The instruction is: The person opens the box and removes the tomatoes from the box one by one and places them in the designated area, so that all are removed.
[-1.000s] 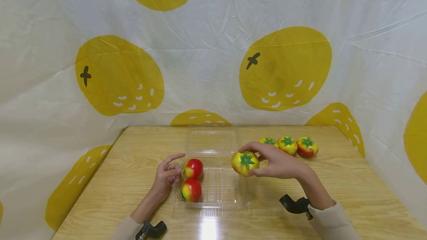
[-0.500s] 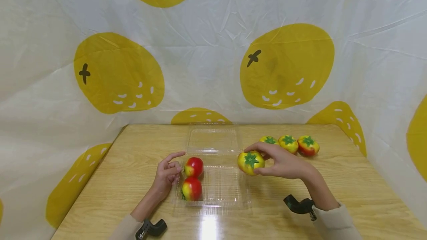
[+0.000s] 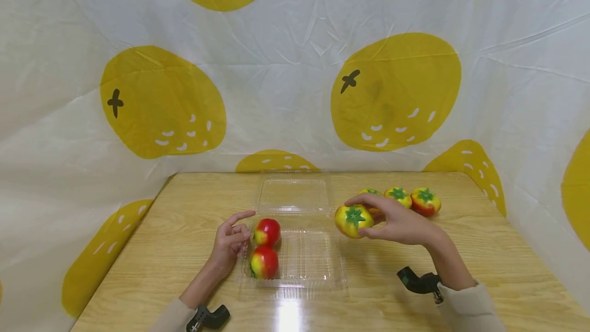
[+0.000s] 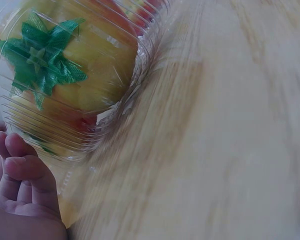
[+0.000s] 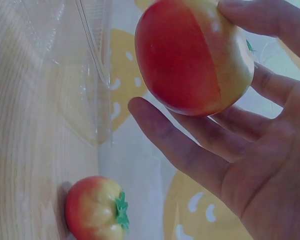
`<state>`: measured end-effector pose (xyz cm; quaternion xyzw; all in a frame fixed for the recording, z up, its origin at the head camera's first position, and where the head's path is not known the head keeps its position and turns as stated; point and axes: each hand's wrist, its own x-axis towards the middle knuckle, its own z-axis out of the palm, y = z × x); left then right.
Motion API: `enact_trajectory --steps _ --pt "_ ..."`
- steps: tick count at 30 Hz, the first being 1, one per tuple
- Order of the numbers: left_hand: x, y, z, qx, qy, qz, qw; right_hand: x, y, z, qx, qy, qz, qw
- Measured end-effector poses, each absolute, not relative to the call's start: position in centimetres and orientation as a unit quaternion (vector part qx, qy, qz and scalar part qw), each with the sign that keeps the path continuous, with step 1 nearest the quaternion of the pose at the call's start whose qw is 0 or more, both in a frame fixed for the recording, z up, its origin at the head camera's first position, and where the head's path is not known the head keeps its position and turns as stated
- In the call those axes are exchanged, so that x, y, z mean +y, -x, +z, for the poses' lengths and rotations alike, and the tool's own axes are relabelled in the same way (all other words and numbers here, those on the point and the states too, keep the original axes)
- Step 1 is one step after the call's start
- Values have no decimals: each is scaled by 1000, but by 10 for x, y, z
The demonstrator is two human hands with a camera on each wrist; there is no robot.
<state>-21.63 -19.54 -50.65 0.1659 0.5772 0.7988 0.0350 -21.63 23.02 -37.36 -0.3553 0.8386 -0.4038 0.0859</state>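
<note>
My right hand (image 3: 400, 222) holds a yellow and red artificial tomato (image 3: 354, 221) with a green cloth calyx, raised just right of an open clear plastic container (image 3: 304, 255). In the right wrist view the tomato's red underside shows, with thumb and fingers around it. My left hand (image 3: 229, 245) is at the container's left edge; the left wrist view shows thumb and fingertips pinching its rim, while the index finger extends forward in the head view. Inside, along the left wall, lie a rear tomato (image 3: 267, 232) and a front tomato (image 3: 265, 262), both tipped on their sides.
Behind my right hand, a row of three more tomatoes stands on the wooden table (image 3: 184, 209): one partly hidden (image 3: 369, 191), a middle one (image 3: 398, 196) and a right one (image 3: 426, 202). The container's lid (image 3: 293, 193) lies folded back. A fruit-patterned curtain (image 3: 276, 91) encloses the table.
My right hand has moved to the right with the tomato, from over the container's right edge to just beyond it. The left hand and the two tomatoes inside have stayed put.
</note>
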Motion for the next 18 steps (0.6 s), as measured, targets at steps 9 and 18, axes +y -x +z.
enact_trajectory --steps 9,18 --pt "-196 217 -507 571 -177 801 33 238 218 -371 843 344 -407 75" --pt "-196 217 -506 571 -175 801 36 246 220 -371 850 338 -401 56"
